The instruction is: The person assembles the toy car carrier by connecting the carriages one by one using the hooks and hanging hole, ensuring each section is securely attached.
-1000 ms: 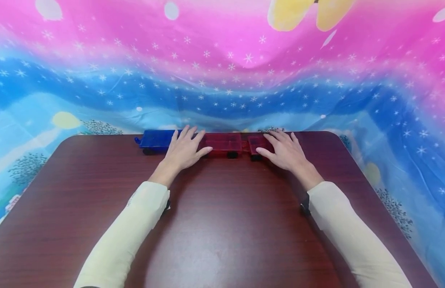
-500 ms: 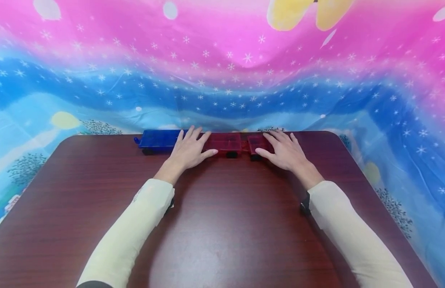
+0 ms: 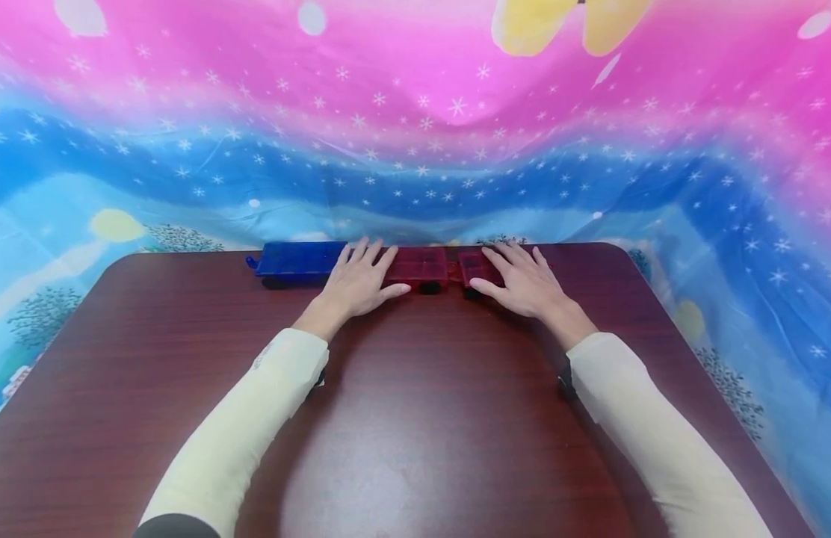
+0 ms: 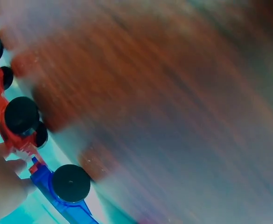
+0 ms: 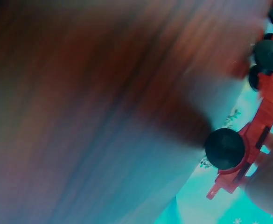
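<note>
At the table's far edge stands a row of toy wagons on black wheels. A see-through blue wagon [image 3: 297, 263] is at the left, with a hook on its outer end. To its right come a see-through red wagon [image 3: 425, 265] and another red wagon [image 3: 471, 267], with a red link between these two. My left hand [image 3: 355, 288] rests with spread fingers over the meeting of the blue and middle red wagons. In the left wrist view the blue wagon's end [image 4: 45, 179] meets the red one. My right hand [image 3: 528, 288] lies spread over the right-hand red wagon, covering part of it.
The dark wood-grain table [image 3: 402, 418] has rounded far corners. Behind and beside it hangs a pink and blue printed cloth [image 3: 422, 179], close behind the wagons.
My left hand has slid a little right, from the blue wagon onto its meeting with the red one. My right hand keeps its place on the wagon. The head view has shifted slightly.
</note>
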A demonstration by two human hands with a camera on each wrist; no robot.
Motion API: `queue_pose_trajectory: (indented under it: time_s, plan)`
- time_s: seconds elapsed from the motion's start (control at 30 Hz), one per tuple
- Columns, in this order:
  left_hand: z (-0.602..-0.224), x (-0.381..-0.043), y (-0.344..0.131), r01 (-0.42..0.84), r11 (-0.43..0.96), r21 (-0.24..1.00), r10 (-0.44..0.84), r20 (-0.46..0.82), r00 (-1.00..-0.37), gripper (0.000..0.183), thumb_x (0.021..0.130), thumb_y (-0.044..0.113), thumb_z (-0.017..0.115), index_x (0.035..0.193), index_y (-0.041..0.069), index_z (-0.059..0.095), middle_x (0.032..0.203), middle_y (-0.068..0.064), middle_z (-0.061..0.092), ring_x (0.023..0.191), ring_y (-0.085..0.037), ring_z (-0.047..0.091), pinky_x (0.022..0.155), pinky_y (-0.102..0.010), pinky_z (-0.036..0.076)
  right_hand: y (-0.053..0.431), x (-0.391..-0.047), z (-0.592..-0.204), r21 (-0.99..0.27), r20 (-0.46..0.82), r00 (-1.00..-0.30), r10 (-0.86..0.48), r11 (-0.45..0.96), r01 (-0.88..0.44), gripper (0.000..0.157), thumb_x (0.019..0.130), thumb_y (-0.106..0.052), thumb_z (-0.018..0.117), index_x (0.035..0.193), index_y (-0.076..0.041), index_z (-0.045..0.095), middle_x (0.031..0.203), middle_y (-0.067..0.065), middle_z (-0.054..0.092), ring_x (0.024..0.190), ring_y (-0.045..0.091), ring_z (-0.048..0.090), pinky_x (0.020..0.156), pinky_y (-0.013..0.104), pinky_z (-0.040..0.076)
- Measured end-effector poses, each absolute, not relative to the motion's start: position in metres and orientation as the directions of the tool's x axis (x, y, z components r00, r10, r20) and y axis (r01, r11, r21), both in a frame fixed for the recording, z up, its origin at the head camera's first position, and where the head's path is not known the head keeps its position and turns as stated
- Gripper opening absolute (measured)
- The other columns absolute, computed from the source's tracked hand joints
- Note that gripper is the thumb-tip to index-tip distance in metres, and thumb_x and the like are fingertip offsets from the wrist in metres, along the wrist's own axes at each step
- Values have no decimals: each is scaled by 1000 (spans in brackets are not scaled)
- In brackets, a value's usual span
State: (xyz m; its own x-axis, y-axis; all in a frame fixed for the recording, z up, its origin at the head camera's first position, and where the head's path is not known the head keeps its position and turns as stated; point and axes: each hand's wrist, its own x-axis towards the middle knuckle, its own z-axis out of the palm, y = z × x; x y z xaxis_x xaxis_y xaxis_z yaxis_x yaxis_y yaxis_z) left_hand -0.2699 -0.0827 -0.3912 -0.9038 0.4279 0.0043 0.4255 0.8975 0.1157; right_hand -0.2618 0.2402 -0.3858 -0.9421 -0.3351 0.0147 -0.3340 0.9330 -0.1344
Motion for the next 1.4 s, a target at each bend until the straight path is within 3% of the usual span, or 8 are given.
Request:
queue_pose_trajectory:
  time_s: [0.17,0.93,1.4]
  plan:
    - [-394,-272,-80,435,897,81,437,-18,-899,89,98,72,40,165,19,15,168,-14,17,155,-37,6,123,-56,4,239,-263,-385,-106,4,-936,-352,931,-350,93,94,-80,34,162,-17,29,166,14,23,154,36,10,121,61,2]
    - [-394,-281,-60,442,894,74,446,-45,-894,91,96,76,36,165,21,13,169,-13,15,155,-35,3,122,-57,2,242,-279,-391,-60,-9,-924,-381,923,-380,89,96,-78,26,163,-20,24,167,11,23,155,36,9,120,60,-4]
    - [-396,-285,-57,459,886,70,462,-37,-886,90,97,76,33,165,20,13,168,-13,15,155,-35,3,122,-57,-1,250,-279,-397,-11,13,-918,-396,918,-396,84,100,-74,23,164,-20,21,167,11,23,154,36,14,120,61,3]
